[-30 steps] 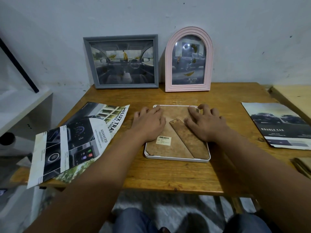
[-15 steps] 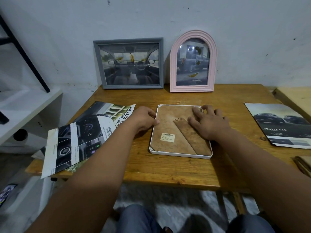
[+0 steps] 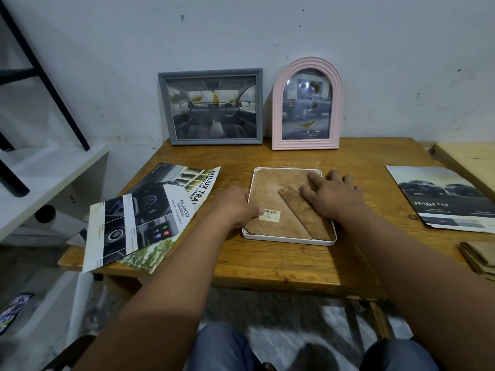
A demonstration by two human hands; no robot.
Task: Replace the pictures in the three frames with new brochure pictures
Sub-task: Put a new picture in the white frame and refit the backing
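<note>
A white frame [image 3: 288,241] lies face down in the middle of the wooden table [image 3: 267,266], its brown backing board [image 3: 270,188] and folded stand facing up. My left hand [image 3: 234,207] curls around the frame's left edge, thumb on the backing beside a barcode label. My right hand [image 3: 333,196] rests flat on the backing's right side, fingers apart. A grey frame [image 3: 210,107] and a pink arched frame [image 3: 307,105] stand against the wall, each holding a car picture. An opened brochure [image 3: 150,212] lies at the left, another brochure [image 3: 442,196] at the right.
The left brochure overhangs the table's front left corner. Brown boards [image 3: 479,255] are stacked at the right edge. A second pale tabletop [image 3: 471,159] adjoins at the right. A white shelf [image 3: 40,178] with black bars stands to the left. My knees are under the front edge.
My left hand slid off the backing to the frame's left edge and closed on it. The right hand stayed on the backing. The view shifted a little.
</note>
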